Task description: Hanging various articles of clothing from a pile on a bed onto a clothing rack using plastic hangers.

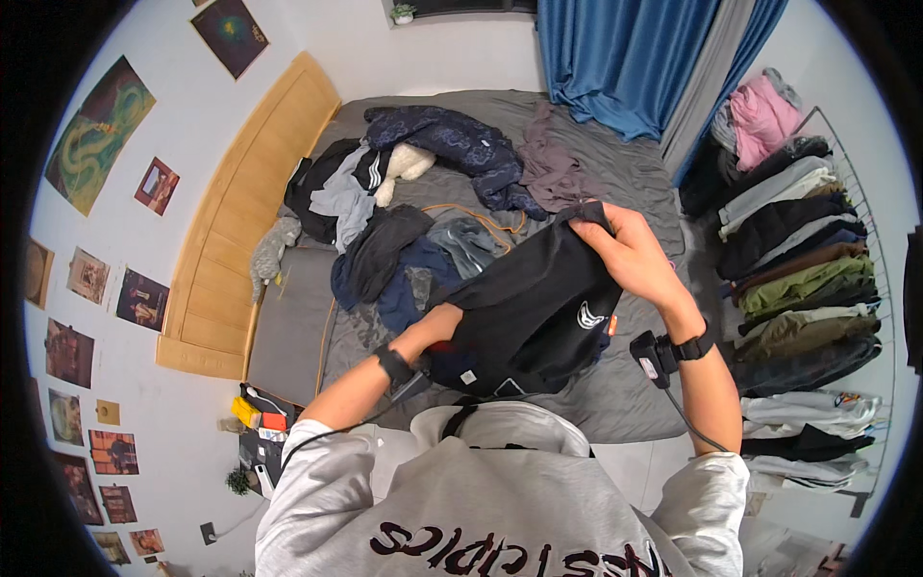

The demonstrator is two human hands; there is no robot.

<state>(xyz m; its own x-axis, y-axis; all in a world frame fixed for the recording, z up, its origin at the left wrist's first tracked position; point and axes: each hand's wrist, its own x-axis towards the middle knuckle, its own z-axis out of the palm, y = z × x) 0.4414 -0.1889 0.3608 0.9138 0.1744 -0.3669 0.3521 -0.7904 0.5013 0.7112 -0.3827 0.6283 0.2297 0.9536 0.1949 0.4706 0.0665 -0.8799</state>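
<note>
A black garment (533, 303) with a small white emblem hangs stretched between my two hands above the near part of the bed. My left hand (440, 326) grips its left end, with the fingers partly hidden by the cloth. Higher and to the right, my right hand (634, 249) pinches the other end between thumb and fingers. Beneath the garment lies dark folded clothing (469, 379) with small white marks, partly covered. Just beyond my left hand are a navy garment (393, 288) and a grey-blue garment (469, 245).
Across the grey bed sheet (634, 195) lie a patterned dark blue garment (454, 141), a mauve cloth (551, 162), a cream plush toy (407, 164) and an orange cord (490, 220). A wooden headboard (238, 223) stands left; a rack of hanging clothes (800, 288) is right.
</note>
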